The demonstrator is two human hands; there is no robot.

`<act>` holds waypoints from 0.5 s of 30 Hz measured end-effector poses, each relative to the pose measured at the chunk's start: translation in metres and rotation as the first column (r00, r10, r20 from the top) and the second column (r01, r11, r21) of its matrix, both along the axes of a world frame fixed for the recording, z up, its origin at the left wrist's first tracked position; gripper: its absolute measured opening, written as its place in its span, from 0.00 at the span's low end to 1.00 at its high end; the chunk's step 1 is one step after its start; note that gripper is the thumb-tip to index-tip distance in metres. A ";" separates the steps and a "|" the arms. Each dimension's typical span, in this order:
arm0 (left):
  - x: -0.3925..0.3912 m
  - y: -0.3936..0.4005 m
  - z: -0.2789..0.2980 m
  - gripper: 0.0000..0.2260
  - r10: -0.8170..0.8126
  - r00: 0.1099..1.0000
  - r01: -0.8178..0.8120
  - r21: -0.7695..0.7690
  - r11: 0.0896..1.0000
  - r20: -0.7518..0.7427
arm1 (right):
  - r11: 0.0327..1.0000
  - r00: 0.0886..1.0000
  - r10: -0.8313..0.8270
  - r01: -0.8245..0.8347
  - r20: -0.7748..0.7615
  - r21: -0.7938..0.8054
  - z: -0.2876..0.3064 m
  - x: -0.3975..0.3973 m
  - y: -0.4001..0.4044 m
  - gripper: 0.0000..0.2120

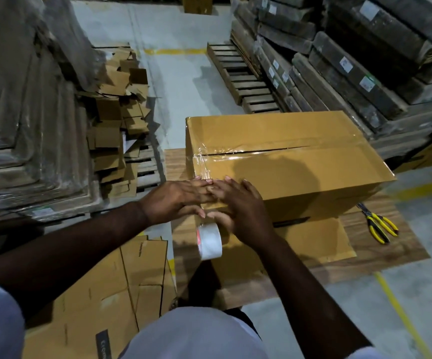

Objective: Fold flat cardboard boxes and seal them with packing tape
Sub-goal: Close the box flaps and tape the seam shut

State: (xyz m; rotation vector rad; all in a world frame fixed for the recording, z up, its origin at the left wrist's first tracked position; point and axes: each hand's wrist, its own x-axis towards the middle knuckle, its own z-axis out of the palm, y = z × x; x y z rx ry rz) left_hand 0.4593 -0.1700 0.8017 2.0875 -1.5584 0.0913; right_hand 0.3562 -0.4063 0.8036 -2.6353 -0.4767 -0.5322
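Both hands lay flat: my left hand (181, 196) and right hand (238, 203) pressed clear tape onto the brown cardboard box (300, 161), its top seam glossy, slightly gaping.

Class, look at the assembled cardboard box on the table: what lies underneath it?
The cardboard box rests on a flat cardboard sheet lying on the wooden table. How far the sheet extends beneath the box is covered, as is anything else below.
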 end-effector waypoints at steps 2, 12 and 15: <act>0.005 0.001 0.004 0.20 -0.037 0.999 0.037 0.016 0.999 -0.015 | 0.999 1.000 -0.005 0.006 -0.018 0.048 -0.004 0.006 -0.002 0.28; 0.006 0.003 0.006 0.20 -0.041 0.999 0.042 0.018 0.999 -0.028 | 0.992 1.000 -0.018 0.021 0.022 -0.124 -0.013 0.005 -0.003 0.39; 0.001 0.004 0.002 0.25 0.002 1.000 -0.002 0.009 1.000 0.001 | 0.997 0.997 -0.063 0.065 0.038 -0.047 -0.012 0.005 0.001 0.38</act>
